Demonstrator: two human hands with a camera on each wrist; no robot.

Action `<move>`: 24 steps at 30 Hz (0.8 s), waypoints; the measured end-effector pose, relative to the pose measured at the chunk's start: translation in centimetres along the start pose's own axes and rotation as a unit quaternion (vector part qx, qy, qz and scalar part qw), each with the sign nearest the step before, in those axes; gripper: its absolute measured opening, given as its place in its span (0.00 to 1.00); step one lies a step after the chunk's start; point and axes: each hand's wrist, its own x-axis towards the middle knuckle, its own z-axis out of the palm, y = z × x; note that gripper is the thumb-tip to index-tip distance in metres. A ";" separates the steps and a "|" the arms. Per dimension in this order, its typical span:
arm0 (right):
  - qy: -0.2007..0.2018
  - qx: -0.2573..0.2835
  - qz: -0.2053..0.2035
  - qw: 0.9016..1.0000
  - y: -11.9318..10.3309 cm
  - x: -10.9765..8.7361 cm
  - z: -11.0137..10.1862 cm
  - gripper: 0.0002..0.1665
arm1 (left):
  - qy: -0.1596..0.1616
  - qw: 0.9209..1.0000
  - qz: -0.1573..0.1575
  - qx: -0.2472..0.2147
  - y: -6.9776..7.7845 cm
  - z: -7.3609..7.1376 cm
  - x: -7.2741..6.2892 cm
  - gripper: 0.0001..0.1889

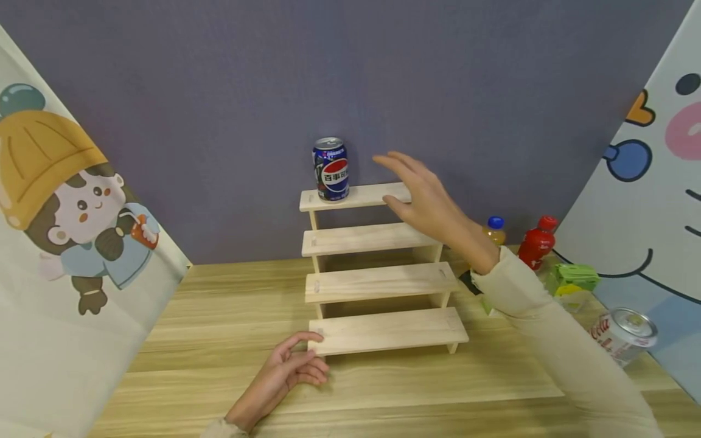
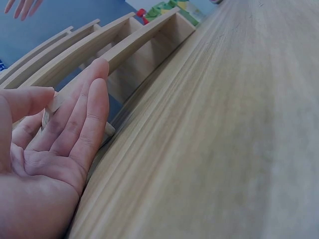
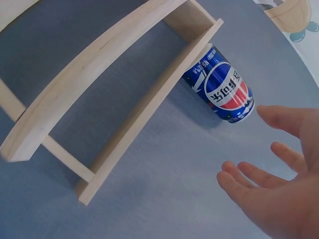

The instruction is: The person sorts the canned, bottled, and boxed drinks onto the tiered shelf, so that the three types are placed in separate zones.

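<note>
A blue Pepsi can (image 1: 331, 170) stands upright at the left end of the top tier of a stepped wooden display rack (image 1: 383, 283). My right hand (image 1: 424, 198) is in the air over the top tier's right end, fingers spread and apart from the can. In the right wrist view, that hand (image 3: 279, 174) holds nothing, and a gap shows between it and the can (image 3: 222, 87). My left hand (image 1: 287, 371) pinches the left end of the rack's lowest tier between thumb and index finger. The other fingers (image 2: 75, 124) of the left hand extend below the tier.
Right of the rack are a bottle with a blue cap (image 1: 495, 230), a red bottle (image 1: 538, 242), a green and yellow pack (image 1: 572, 283) and a silvery Coca-Cola can (image 1: 624, 334). A grey-blue wall (image 1: 219, 121) rises behind; printed panels flank the wooden table (image 1: 219, 328).
</note>
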 end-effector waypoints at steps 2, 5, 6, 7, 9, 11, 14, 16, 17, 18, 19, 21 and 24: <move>-0.001 -0.002 0.000 1.000 -0.1 -0.4 -0.3 0.39 | -0.003 1.000 0.002 0.000 -0.1 -0.1 0.0 0.20; -0.005 -0.008 0.005 1.000 0.0 -1.1 -0.7 0.39 | -0.015 1.000 0.006 -0.002 -0.1 -0.2 0.0 0.20; -0.005 -0.009 0.006 1.000 0.1 -1.3 -0.8 0.39 | -0.018 1.000 0.008 -0.002 -0.1 -0.2 0.0 0.20; -0.006 -0.011 0.009 1.000 0.3 -1.5 -0.9 0.39 | -0.021 1.000 0.009 -0.002 -0.1 -0.3 0.0 0.20; -0.006 -0.014 0.013 1.000 0.6 -2.0 -1.0 0.39 | -0.023 1.000 0.009 -0.003 -0.1 -0.3 0.1 0.20; -0.005 -0.011 0.013 1.000 1.0 -2.6 -1.2 0.38 | -0.015 1.000 0.007 -0.004 -0.1 -0.3 0.0 0.20; -0.001 -0.012 0.012 1.000 1.5 -3.7 -1.4 0.38 | -0.004 1.000 0.006 -0.004 -0.2 -0.1 0.0 0.19; 0.004 -0.017 0.009 1.000 1.8 -4.6 -1.5 0.38 | -0.003 1.000 0.008 -0.004 -0.3 0.0 0.0 0.19; 0.006 -0.022 0.007 1.000 1.9 -5.1 -1.6 0.38 | -0.005 1.000 0.010 -0.004 -0.3 0.0 0.0 0.20; 0.008 -0.025 0.005 1.000 2.1 -5.5 -1.7 0.38 | -0.007 1.000 0.011 -0.004 -0.3 0.0 0.1 0.20; 0.010 -0.030 0.003 0.999 2.2 -6.0 -1.8 0.38 | -0.011 1.000 0.013 -0.005 -0.3 0.0 0.1 0.20; 0.008 -0.037 0.002 0.999 2.3 -6.8 -2.0 0.38 | -0.017 1.000 0.014 -0.006 -0.2 -0.1 0.1 0.20; 0.007 -0.046 0.003 0.999 2.4 -8.0 -2.3 0.39 | -0.021 1.000 0.014 -0.006 -0.1 -0.2 0.0 0.20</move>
